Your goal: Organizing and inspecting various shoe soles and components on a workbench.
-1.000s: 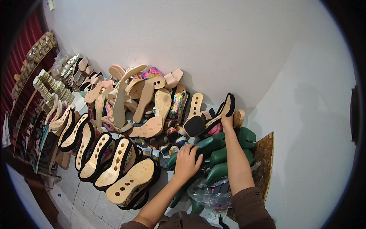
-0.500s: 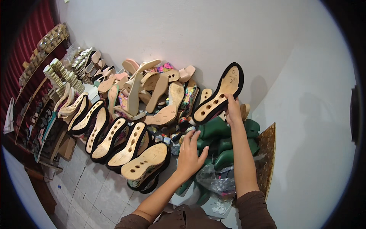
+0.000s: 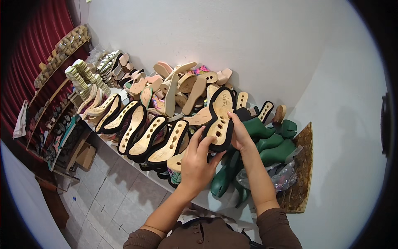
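A black-edged shoe sole [image 3: 224,110] with a row of holes down its pale underside is held up between my two hands. My left hand [image 3: 197,164] grips its lower left edge, fingers curled around it. On the other side, my right hand [image 3: 240,135] holds the sole with the thumb on the pale face near the holes. A row of similar black-edged soles [image 3: 172,143] lies underside up along the table, just left of my left hand. Part of a flower-patterned sole [image 3: 175,176] shows beside my left wrist.
Green shoe lasts [image 3: 275,149] and a clear plastic bag [image 3: 286,176] lie at the right by a brown board [image 3: 304,174]. Loose soles [image 3: 195,95] are heaped against the wall. Shelves [image 3: 62,62] with shoe parts stand at left, above a tiled floor [image 3: 110,199].
My right hand has brought the sole down and left, closer to me. My left hand, open before, now holds its edge. The view has shifted so the table sits further right.
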Motion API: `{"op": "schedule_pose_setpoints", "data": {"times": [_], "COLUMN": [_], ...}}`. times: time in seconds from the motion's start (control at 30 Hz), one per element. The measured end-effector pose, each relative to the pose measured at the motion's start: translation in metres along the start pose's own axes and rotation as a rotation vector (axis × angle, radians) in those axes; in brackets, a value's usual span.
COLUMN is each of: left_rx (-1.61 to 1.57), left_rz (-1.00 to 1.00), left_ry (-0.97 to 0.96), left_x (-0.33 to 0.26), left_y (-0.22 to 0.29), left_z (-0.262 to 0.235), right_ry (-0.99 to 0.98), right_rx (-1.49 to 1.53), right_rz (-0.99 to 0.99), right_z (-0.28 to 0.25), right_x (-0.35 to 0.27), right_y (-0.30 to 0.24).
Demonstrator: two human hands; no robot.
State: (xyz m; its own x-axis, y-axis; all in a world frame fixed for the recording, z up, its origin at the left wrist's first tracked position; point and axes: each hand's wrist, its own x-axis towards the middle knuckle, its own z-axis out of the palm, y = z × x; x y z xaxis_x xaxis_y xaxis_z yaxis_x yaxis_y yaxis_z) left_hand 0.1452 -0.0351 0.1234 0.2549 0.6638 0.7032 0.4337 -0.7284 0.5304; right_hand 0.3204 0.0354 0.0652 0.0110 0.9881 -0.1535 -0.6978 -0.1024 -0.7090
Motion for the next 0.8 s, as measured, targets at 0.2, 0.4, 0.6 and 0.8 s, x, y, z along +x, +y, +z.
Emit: {"op": "schedule_pose_setpoints", "data": {"times": [0.2, 0.4, 0.6, 0.8], "left_rx": [-0.244, -0.499, -0.728, -0.343], "left_rz": [-0.132, -0.115, -0.167, -0.142], "left_ry": [-0.273, -0.623, -0.831, -0.356], "left_x": [0.030, 0.098, 0.124, 0.104], "left_y": [-0.030, -0.067, -0.100, -0.123], "left_z": [-0.052, -0.099, -0.086, -0.063], "right_ry": [0.189, -0.314, -0.464, -0.168], "right_rx": [-1.082, -1.409, -1.330, -0.574], "right_rz": [-0.610, -0.512, 0.040, 0.017], "right_z": [-0.025, 0.014, 0.022, 0.020], "right_x": [-0.001, -0.020, -0.030, -0.038], "right_y": [-0.005, -0.019, -0.028, 0.016]}}
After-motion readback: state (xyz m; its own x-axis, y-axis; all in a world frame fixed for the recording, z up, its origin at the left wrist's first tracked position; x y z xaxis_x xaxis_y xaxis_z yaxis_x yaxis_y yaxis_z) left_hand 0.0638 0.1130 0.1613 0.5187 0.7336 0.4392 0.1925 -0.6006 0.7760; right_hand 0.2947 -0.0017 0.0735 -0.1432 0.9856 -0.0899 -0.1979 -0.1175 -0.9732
